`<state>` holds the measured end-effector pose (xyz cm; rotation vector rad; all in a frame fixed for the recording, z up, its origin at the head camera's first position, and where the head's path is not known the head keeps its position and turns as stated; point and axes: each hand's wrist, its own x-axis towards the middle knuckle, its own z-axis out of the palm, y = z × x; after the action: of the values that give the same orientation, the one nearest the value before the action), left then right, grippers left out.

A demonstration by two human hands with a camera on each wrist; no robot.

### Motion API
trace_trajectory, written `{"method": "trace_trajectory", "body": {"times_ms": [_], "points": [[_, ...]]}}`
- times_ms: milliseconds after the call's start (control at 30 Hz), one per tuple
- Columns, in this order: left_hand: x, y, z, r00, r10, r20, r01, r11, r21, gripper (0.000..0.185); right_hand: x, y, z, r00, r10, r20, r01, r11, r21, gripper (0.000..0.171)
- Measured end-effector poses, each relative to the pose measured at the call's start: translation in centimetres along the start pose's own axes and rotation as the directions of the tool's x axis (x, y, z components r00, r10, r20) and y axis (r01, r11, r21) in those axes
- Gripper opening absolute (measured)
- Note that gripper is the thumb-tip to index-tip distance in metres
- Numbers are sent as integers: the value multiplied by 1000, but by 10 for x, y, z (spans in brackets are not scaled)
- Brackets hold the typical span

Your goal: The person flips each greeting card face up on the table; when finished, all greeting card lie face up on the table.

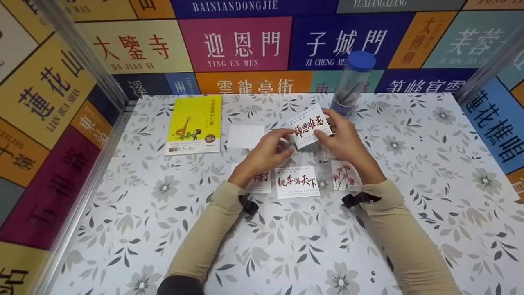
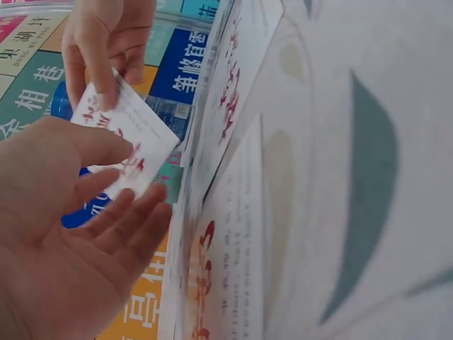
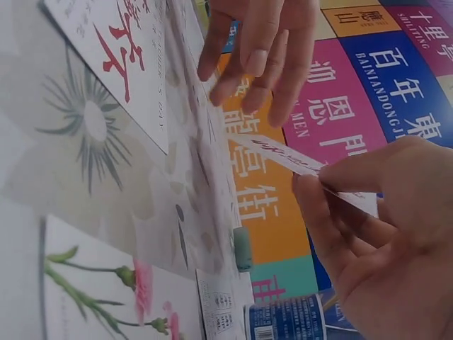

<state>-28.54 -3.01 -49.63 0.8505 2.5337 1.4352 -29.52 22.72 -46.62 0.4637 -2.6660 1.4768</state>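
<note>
Head cam, R grip [image 1: 344, 137] pinching card [image 1: 308, 120], L grip [image 1: 268, 151] relaxed, blue-lidded jar [image 1: 357, 78] w/ slim dark contents [image 1: 350, 93]

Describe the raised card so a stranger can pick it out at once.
On the floral-patterned table, find the clear tube with a blue lid. Left of it in the head view, the right hand holds a white card with red characters. Unlike the cards lying flat on the table, this one is raised and tilted.
</note>
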Motion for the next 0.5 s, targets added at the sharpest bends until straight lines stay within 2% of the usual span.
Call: {"method": "trace_trajectory", "body": {"times_ms": [133,300,400,500], "points": [[0,-2,0,998,-26,63,26,1000,-3,59,0,7,2,996,55,67,-51,997,-56,77],[0,-2,-2,996,-37,80,32,997,65,59,-3,13,6,986,83,147,-56,982,-180,88],[0,-3,-3,995,-40,87,31,994,108,57,-3,13,4,982,93,163,-50,966,-253,88],[-1,-5,-5,995,-41,90,29,991,129,56,-3,12,1,982,103,160,-47,946,-321,81]]}}
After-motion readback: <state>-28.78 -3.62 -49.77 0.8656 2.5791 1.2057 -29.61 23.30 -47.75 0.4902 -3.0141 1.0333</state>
